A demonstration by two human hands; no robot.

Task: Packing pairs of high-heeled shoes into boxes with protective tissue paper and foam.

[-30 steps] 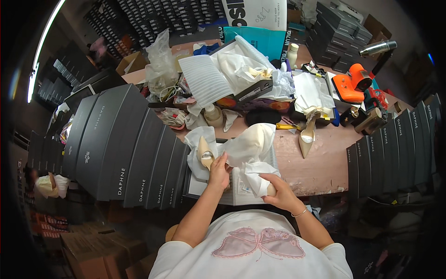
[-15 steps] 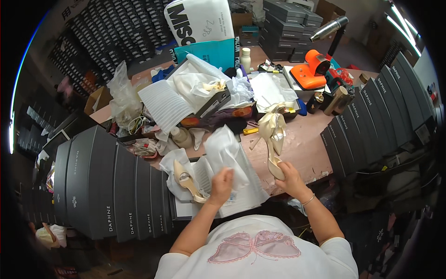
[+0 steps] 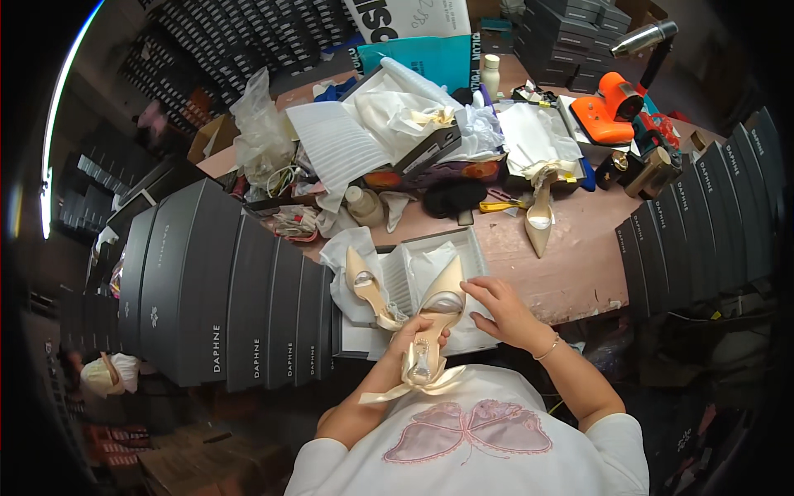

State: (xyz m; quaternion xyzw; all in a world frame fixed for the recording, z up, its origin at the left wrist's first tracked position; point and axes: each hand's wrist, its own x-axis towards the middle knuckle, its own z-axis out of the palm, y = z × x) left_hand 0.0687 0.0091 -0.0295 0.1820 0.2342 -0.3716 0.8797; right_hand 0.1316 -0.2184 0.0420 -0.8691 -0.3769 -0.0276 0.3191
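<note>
My left hand (image 3: 411, 335) is closed around a cream pointed high-heeled shoe (image 3: 447, 285) just in front of my body. Its toe points away from me, a clear filler sits in the toe, and ribbon ties hang at its heel end. Beside the toe, my right hand (image 3: 504, 314) has its fingers apart, the fingertips at or close to the shoe's edge. A matching shoe (image 3: 357, 269) lies on white tissue (image 3: 337, 255) at the left of an open shoebox (image 3: 475, 248). White paper lies inside that box, partly hidden by the held shoe.
Another cream shoe (image 3: 539, 227) lies on the table (image 3: 571, 273), right of a yellow cutter (image 3: 500, 206). Dark shoeboxes stand in rows at left (image 3: 194, 289) and right (image 3: 686, 211). Behind are an open box of tissue (image 3: 430, 153), a bottle (image 3: 364, 205) and an orange device (image 3: 608, 112).
The shoe from my right hand is now in my left hand, close to my body, toe away from me. My left hand has left the white paper. The view has shifted.
</note>
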